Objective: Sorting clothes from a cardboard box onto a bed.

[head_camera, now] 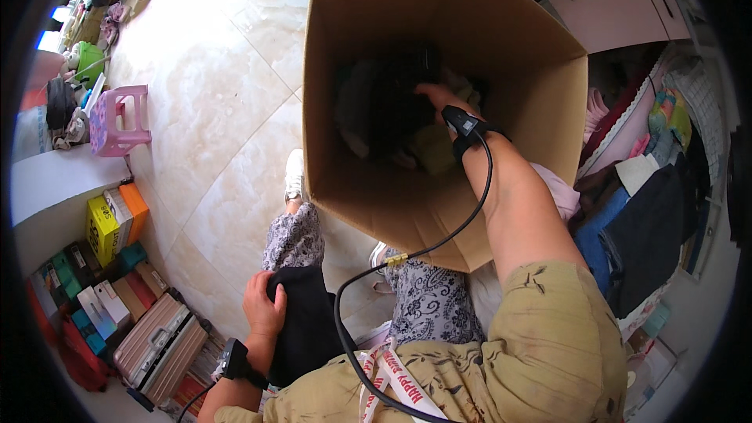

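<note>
A tall open cardboard box stands on the floor before me, with dark and greenish cloth items in its shadowed bottom. My right hand reaches down inside, by a black item; its fingers are partly lost in the shadow, so its hold cannot be told. My left hand rests on my lap side, its fingers closed over the edge of a folded black cloth. Each wrist wears a black strapped device with a cable.
Right of the box lies a heap of folded clothes below a pink cabinet. At left are a pink plastic stool, shoe boxes and a rose-gold suitcase. The black cable crosses the box's near edge.
</note>
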